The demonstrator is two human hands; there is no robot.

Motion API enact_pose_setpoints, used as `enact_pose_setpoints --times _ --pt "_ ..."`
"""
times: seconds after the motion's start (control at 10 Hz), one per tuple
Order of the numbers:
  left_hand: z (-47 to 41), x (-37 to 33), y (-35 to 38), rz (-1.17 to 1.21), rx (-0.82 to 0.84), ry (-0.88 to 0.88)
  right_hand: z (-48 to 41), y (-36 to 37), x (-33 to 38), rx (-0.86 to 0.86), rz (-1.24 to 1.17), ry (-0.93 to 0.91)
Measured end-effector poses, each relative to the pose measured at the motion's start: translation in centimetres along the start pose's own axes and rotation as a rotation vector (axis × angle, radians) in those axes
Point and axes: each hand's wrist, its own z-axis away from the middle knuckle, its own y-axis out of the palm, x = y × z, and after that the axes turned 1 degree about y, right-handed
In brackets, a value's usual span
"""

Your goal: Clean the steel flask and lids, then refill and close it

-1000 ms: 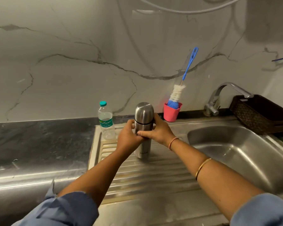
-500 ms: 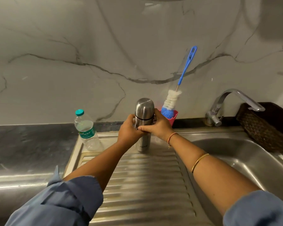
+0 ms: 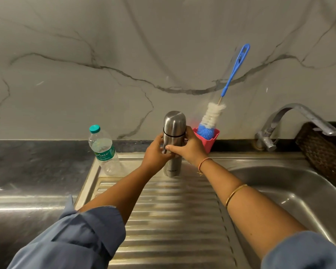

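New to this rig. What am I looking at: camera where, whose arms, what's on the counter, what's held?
No robot here: a person's two bare arms, filmed by one wide-angle camera worn on the head, looking down. Every picture is that same view. The left hand and right hand both grip the steel flask, which stands upright on the draining board, cap on. Left of it stands a capped water bottle. Behind it a bottle brush sits in a pink cup. To the right are the sink, the tap and a dark woven basket.
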Motion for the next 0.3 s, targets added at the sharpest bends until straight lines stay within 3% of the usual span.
enact_pose_setpoints --times 0.2,0.3 --pt "0.6 -0.3 -0.3 -0.162 0.039 -0.096 1.0 0.2 0.5 0.0 -0.032 0.024" --pt "1.8 -0.5 -1.1 -0.271 -0.04 -0.159 2.9 0.2 1.0 -0.085 -0.049 0.09"
